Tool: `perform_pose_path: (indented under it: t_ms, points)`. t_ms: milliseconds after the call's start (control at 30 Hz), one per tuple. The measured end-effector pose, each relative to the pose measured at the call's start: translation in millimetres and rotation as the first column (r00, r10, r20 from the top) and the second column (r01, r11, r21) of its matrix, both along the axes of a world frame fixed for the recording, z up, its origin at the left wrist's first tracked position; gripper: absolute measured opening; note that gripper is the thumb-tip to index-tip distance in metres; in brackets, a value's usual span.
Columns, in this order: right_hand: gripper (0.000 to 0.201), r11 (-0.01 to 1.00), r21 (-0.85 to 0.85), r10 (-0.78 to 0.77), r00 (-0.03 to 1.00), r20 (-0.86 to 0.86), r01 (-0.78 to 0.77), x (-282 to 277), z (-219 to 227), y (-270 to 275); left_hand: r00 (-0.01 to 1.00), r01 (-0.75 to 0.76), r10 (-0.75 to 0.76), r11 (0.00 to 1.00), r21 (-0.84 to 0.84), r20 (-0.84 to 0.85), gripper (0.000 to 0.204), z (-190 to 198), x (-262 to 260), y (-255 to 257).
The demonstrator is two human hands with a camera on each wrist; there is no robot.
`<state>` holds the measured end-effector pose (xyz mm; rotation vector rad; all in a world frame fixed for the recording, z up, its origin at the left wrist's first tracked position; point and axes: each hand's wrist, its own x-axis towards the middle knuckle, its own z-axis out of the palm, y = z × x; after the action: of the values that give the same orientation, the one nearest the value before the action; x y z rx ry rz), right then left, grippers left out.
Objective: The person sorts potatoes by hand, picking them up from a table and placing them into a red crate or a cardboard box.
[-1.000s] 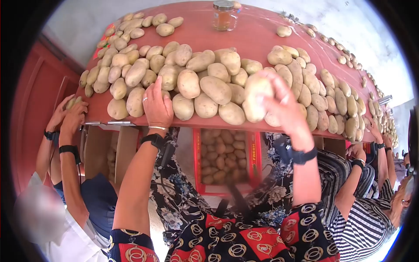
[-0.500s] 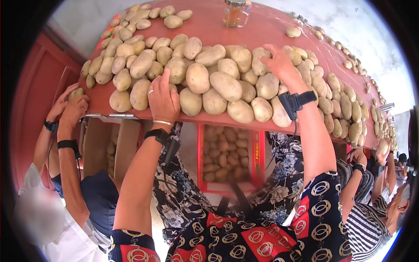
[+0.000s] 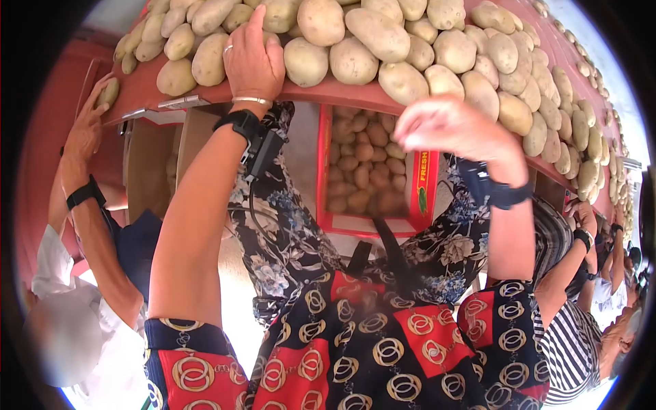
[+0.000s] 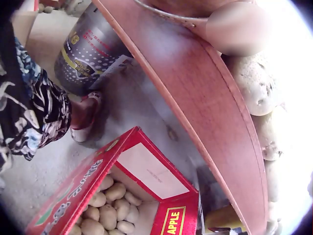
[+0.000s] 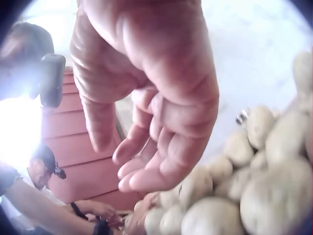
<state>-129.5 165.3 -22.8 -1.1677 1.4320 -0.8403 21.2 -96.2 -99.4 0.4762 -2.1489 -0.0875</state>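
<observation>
My left hand (image 3: 253,63) rests at the table's front edge among the potatoes, fingers extended, a ring on one finger and a bracelet at the wrist. Above the front edge, over the right side of the red box (image 3: 421,184), my right hand (image 3: 458,130) hangs blurred. In the right wrist view this hand (image 5: 151,98) has relaxed, bent fingers with nothing between them. Potatoes (image 3: 454,51) lie heaped on the red table (image 3: 307,93) behind both hands. More potatoes (image 3: 365,154) fill the box below, also seen as potatoes (image 4: 108,215) in the left wrist view.
Another person's hand (image 3: 85,130) is at the left end of the table near a potato (image 3: 108,93); a cardboard box (image 3: 147,164) stands below. On the right, a person in a striped shirt (image 3: 577,348) sits close. A grey bucket (image 4: 93,51) stands under the table.
My right hand has left the potato pile and come back to the table's front edge, empty. The head view has tilted down. My left hand has stayed at the edge.
</observation>
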Motion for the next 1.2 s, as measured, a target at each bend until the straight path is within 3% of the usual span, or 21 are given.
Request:
perform_pose_path:
  t_ms: [67,200,233,300,367,433,467,533,600,700,767,800,867,900,933,967,1033,1100,1133,1167,1200]
  points:
    - [0.024,0.958,0.250,0.148,0.989,-0.010,-0.141,10,-51,0,0.999,-0.013,0.014,1.000,-0.020,0.044,0.050,3,0,1]
    - [0.025,0.867,0.496,0.110,0.952,-0.285,0.048,12,-167,-8,0.998,-0.029,0.029,1.000,0.002,0.051,0.051,-8,1,-17]
    - [0.025,0.867,0.496,0.108,0.953,-0.283,0.050,9,-201,-5,0.998,-0.026,0.025,1.000,0.009,0.053,0.051,-10,-1,-17]
    - [0.024,0.902,0.392,0.074,0.831,-0.551,0.179,4,-265,7,0.998,-0.017,0.016,1.000,0.026,0.053,0.051,-6,-1,-6]
    - [0.023,0.855,0.519,0.387,0.681,-0.621,-0.012,12,-298,16,0.998,0.005,-0.009,0.997,0.071,0.060,0.050,6,1,4]
    - [0.031,0.904,0.336,-0.044,0.840,-0.541,0.264,35,-324,37,0.998,0.016,-0.020,0.998,0.064,0.053,0.051,4,-1,1]
    - [0.032,0.862,0.448,0.081,0.806,-0.586,0.238,42,-289,28,0.998,0.018,-0.022,0.997,0.073,0.062,0.052,5,1,2]
    - [0.028,0.870,0.479,0.239,0.752,-0.614,0.115,50,-399,49,0.998,0.025,-0.030,0.997,0.079,0.064,0.053,6,2,4]
    - [0.037,0.770,0.633,0.311,0.818,-0.484,0.082,59,-315,25,0.996,0.025,-0.032,0.996,0.083,0.085,0.054,8,2,9]
    - [0.027,0.744,0.515,-0.022,0.786,-0.618,0.425,85,-379,33,0.995,0.028,-0.039,0.993,0.116,0.094,0.056,10,3,8]
    - [0.025,0.565,0.256,-0.397,0.530,-0.749,0.784,108,-403,35,0.994,0.016,-0.027,0.995,0.099,0.109,0.055,11,3,9]
    - [0.024,0.460,0.187,-0.474,0.419,-0.774,0.868,114,-393,34,0.992,0.000,-0.011,0.996,0.084,0.129,0.054,12,4,9]
    - [0.025,0.490,0.106,-0.465,0.362,-0.808,0.865,111,-391,36,0.992,0.002,-0.015,0.995,0.103,0.125,0.054,12,2,8]
    - [0.025,0.713,0.325,-0.170,0.603,-0.779,0.621,106,-385,42,0.994,0.002,-0.015,0.994,0.110,0.110,0.055,12,2,8]
    - [0.027,0.802,0.525,0.178,0.724,-0.666,0.286,104,-378,48,0.995,-0.001,-0.011,0.993,0.117,0.098,0.057,11,3,10]
    - [0.027,0.802,0.524,0.178,0.721,-0.669,0.288,103,-371,49,0.995,0.002,-0.013,0.994,0.106,0.102,0.057,12,3,11]
    - [0.032,0.837,0.546,0.364,0.720,-0.591,0.025,94,-339,33,0.996,0.008,-0.017,0.994,0.109,0.088,0.056,14,3,9]
    - [0.035,0.857,0.513,0.218,0.871,-0.441,0.045,94,-323,25,0.997,0.016,-0.026,0.991,0.134,0.071,0.056,10,2,13]
    - [0.036,0.888,0.457,0.028,0.990,-0.138,0.039,87,-288,25,0.996,0.015,-0.025,0.991,0.130,0.081,0.056,10,2,12]
    - [0.038,0.918,0.393,-0.141,0.970,0.198,0.053,79,-230,18,0.996,0.010,-0.021,0.993,0.118,0.092,0.056,11,4,9]
    - [0.035,0.949,0.311,-0.183,0.882,0.434,0.044,69,-159,6,0.998,0.002,-0.009,0.994,0.109,0.067,0.056,16,6,6]
